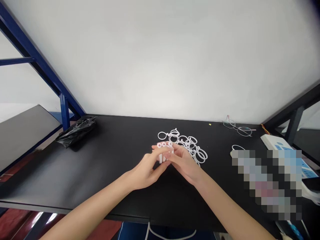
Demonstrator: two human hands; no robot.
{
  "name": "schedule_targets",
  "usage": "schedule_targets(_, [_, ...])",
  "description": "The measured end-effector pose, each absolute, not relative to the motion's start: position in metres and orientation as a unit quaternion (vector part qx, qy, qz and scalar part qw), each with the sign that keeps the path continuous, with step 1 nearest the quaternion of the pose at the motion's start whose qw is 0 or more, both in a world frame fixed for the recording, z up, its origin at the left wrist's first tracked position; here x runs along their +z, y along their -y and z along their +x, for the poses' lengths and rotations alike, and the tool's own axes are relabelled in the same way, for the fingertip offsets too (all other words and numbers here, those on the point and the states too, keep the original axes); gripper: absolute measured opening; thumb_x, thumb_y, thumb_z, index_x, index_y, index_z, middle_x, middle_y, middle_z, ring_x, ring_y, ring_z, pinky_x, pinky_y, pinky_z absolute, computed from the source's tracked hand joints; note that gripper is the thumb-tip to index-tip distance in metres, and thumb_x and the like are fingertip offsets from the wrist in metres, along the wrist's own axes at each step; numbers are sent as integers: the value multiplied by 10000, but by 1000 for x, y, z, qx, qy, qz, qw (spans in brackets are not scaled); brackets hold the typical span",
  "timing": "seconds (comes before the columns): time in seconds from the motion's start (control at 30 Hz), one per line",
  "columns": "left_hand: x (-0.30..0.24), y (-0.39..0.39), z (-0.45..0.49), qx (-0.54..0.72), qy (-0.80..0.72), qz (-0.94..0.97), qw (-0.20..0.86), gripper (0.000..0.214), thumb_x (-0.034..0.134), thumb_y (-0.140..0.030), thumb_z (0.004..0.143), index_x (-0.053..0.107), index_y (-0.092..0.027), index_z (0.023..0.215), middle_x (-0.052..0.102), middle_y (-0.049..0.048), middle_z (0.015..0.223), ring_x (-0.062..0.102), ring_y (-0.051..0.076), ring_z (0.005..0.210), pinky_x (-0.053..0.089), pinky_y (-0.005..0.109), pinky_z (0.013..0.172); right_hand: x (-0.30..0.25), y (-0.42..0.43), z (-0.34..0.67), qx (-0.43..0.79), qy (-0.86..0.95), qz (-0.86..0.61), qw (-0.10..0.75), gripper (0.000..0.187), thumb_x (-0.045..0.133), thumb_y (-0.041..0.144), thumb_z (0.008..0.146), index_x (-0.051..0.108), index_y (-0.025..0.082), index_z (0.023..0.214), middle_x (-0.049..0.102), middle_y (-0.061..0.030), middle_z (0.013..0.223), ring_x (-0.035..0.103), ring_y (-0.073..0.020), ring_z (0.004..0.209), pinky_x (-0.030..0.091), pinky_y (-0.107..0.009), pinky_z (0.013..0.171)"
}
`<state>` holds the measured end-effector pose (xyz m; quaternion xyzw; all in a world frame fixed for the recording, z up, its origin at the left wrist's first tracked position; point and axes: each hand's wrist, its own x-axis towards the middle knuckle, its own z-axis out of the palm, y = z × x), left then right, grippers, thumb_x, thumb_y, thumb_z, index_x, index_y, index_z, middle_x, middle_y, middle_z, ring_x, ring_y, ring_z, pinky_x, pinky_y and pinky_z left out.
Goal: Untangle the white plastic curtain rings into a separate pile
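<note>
Both of my hands meet over the middle of the black table (105, 166). My left hand (146, 171) and my right hand (185, 163) are closed together on a small stack of white plastic rings (164, 148), held upright between the fingertips. Three ring ends show above my fingers. Just behind my right hand lies a loose pile of white rings (191, 145) spread flat on the table.
A crumpled black plastic bag (76, 133) lies at the table's back left. Wire-rimmed glasses (238, 128) rest at the back right. A white and blue device (285, 150) sits at the right. Blue steel frame bars (63, 110) rise on the left.
</note>
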<state>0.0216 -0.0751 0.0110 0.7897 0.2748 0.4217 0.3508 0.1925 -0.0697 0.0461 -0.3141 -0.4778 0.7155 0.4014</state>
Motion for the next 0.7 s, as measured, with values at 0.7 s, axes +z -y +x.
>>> schedule_targets(0.7, [28, 78, 27, 347, -229, 691, 592, 875, 458, -225, 982, -241, -297, 1502, 691, 69, 900, 693, 180, 808, 599, 321, 706, 28, 67, 188, 711, 474, -365, 369, 478, 637, 536, 854, 563, 177, 547, 418, 74, 315, 389, -75, 260, 353, -213, 342])
